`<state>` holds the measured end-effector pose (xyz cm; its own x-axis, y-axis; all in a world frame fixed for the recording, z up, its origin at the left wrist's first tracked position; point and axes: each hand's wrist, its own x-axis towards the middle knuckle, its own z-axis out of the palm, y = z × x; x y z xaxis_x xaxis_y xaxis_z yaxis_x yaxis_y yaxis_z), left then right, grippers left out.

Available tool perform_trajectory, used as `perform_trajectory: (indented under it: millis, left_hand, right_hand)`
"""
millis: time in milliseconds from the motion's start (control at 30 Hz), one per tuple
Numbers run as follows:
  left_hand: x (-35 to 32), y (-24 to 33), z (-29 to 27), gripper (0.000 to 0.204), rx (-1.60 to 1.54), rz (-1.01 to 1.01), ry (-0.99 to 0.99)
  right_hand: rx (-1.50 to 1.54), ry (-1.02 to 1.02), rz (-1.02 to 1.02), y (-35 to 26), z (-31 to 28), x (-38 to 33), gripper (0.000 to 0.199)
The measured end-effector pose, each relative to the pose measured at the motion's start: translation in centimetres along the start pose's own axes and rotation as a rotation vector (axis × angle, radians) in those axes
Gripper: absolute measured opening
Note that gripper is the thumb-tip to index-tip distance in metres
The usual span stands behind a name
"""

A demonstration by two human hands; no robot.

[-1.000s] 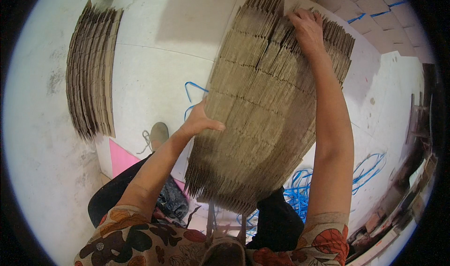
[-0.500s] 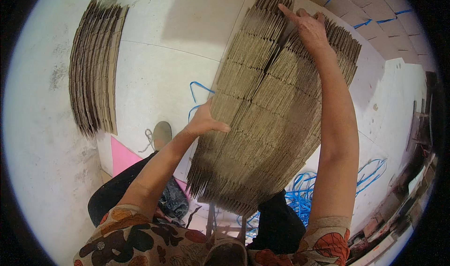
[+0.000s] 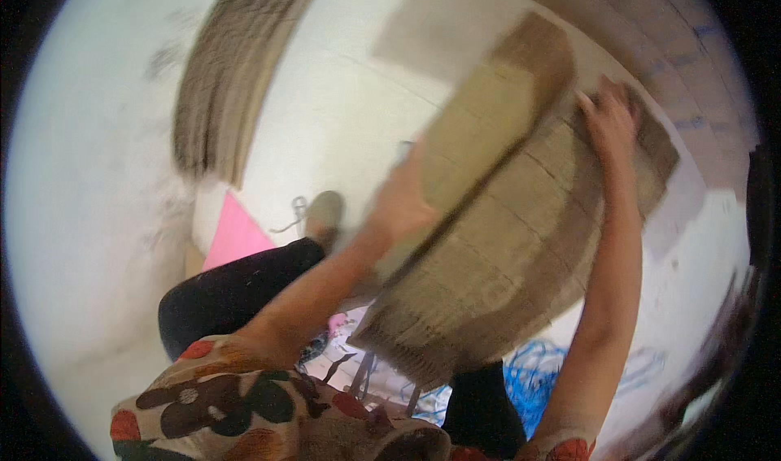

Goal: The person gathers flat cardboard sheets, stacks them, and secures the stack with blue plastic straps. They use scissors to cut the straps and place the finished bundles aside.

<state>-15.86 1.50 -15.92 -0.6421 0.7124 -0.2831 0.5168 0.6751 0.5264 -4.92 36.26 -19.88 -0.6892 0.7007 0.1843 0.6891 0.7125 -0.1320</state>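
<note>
A long stack of thin brown corrugated cardboard sheets [image 3: 512, 241], packed on edge, leans in front of me. A dark gap runs lengthwise through it, setting off a narrower left section [image 3: 480, 119]. My left hand [image 3: 407, 197] is closed round the left edge of that section, its thumb on top and its other fingers partly hidden. Over the far end of the wider right section, my right hand [image 3: 612, 119] hooks its fingers, with one finger stretched toward the gap. Both hands are blurred by motion.
A second cardboard stack [image 3: 236, 71] stands on the pale floor at the far left. Tangled blue strapping [image 3: 537, 380] lies at the lower right beside my leg. A pink sheet [image 3: 236, 233] is near my left knee. Piled cardboard [image 3: 651, 22] lines the far right.
The whole view has shifted, so things lie further right. The dark gap between the two sections now reaches nearer the close end. Both hands stay on the stack.
</note>
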Motion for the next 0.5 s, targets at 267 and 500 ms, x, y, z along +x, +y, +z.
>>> perform_trajectory:
  millis: [267,500]
  left_hand:
    - [-2.7,2.3,2.0,0.108,0.279,0.014,0.042]
    - [-1.8,1.6,2.8,0.102,0.230,0.086,0.063]
  right_hand:
    - [0.010,0.174,-0.202,-6.4,-4.3,-4.9,0.064]
    - [0.299,-0.354,-0.650,-13.0,-5.9,-18.2,0.069]
